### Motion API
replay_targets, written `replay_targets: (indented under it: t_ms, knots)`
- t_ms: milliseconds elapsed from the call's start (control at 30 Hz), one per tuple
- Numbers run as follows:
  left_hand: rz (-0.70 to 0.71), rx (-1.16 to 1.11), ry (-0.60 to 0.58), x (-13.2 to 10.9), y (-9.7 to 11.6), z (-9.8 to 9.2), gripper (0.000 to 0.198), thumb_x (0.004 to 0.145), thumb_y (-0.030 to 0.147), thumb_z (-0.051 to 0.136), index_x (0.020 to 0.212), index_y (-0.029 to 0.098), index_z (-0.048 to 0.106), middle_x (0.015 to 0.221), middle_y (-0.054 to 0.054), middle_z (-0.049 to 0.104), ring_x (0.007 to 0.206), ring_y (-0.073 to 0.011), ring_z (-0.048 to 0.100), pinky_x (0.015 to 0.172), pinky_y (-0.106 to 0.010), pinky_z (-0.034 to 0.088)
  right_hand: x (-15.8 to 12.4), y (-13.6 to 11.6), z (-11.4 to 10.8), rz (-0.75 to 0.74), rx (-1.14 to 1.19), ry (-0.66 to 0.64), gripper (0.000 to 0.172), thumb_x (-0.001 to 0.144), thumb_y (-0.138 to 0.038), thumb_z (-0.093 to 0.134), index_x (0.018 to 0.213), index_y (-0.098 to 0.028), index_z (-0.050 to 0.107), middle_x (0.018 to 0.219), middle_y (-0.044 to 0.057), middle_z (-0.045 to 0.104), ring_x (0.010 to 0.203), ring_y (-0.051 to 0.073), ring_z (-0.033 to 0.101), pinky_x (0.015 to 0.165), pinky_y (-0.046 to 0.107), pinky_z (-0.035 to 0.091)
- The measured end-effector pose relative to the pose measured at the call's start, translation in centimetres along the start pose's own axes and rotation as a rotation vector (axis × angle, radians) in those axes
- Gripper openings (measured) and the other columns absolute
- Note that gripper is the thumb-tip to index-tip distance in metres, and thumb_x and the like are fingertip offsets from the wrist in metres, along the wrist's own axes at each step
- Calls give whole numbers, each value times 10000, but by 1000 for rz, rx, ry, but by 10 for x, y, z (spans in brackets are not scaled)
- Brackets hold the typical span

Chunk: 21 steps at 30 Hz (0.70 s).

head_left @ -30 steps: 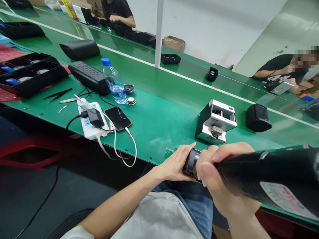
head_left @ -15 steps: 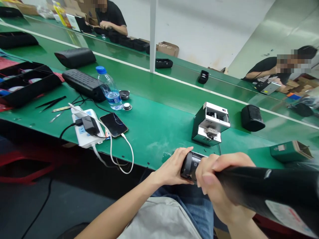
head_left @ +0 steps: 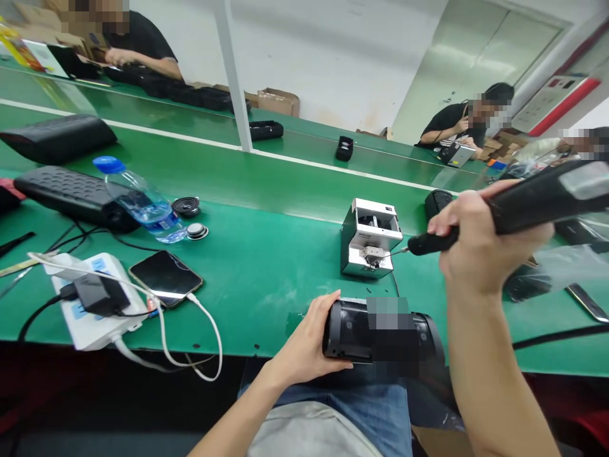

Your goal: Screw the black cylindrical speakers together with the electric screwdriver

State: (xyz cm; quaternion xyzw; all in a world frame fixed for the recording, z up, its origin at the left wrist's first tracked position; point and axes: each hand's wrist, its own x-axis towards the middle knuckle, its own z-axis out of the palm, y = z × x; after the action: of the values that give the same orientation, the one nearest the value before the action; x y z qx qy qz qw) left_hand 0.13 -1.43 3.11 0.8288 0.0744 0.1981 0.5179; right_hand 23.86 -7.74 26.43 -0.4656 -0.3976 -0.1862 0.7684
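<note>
My left hand (head_left: 304, 339) grips the left end of a glossy black speaker housing (head_left: 349, 330) at the table's front edge, thumb below and fingers on top. My right hand (head_left: 476, 238) is wrapped around a black electric screwdriver (head_left: 528, 206), held tilted above the table. Its thin bit points left to the front pick-up spot of a silver and black screw feeder (head_left: 359, 254). Whether the bit touches a screw there is too small to tell. Part of the housing is blurred out.
Left on the green table (head_left: 266, 254) are a power strip (head_left: 90, 324), a phone (head_left: 166, 277) with a white cable, a water bottle (head_left: 143, 203), two small speaker drivers (head_left: 185, 206) and a black perforated case (head_left: 76, 193). Two co-workers sit across; another person is partly visible at far right.
My right hand has moved up and away from the speaker housing, bringing the screwdriver's bit to the screw feeder. My left hand still holds the housing. The view has shifted right.
</note>
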Motion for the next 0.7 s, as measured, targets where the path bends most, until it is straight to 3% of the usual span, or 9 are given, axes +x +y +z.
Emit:
replay_targets:
  t_ms: [100, 233, 467, 567, 700]
  knots:
    - [-23, 2, 7, -1, 0, 1, 1457, 751, 246, 1095, 1809, 445, 114, 1787, -154, 384, 1678, -437, 431, 1390, -680, 413, -2, 23, 6, 25, -59, -52, 149, 843, -238, 787, 860, -261, 641, 568, -74, 518, 432, 172, 529, 429, 327, 468]
    - [-55, -1, 8, -2, -1, 2, 1437, 752, 259, 1091, 1813, 439, 138, 1789, -146, 391, 1672, -430, 451, 1383, -657, 441, -5, 33, 7, 98, -89, -84, 157, 854, -277, 783, 934, -245, 651, 579, -86, 534, 444, 175, 559, 463, 319, 511]
    - [-48, 14, -1, -1, 2, 0, 1442, 758, 253, 1094, 1812, 427, 126, 1803, -163, 376, 1684, -439, 432, 1391, -690, 416, -2, 38, 4, 150, -51, -65, 163, 832, -260, 784, 915, -244, 645, 563, -91, 525, 399, 166, 502, 416, 308, 438]
    - [-36, 16, 1, -1, 2, 0, 1448, 760, 259, 1095, 1817, 416, 117, 1797, -172, 377, 1676, -438, 441, 1385, -689, 426, -7, 25, 4, 173, -20, -82, 170, 814, -252, 797, 907, -238, 655, 545, -93, 518, 389, 164, 487, 405, 307, 419]
    - [-11, 19, 5, 0, 1, 1, 1425, 781, 319, 1089, 1828, 381, 125, 1783, -188, 390, 1672, -457, 436, 1388, -701, 413, -11, -23, -11, 194, 17, -68, 176, 768, -189, 778, 900, -230, 669, 552, -90, 523, 401, 145, 463, 387, 296, 388]
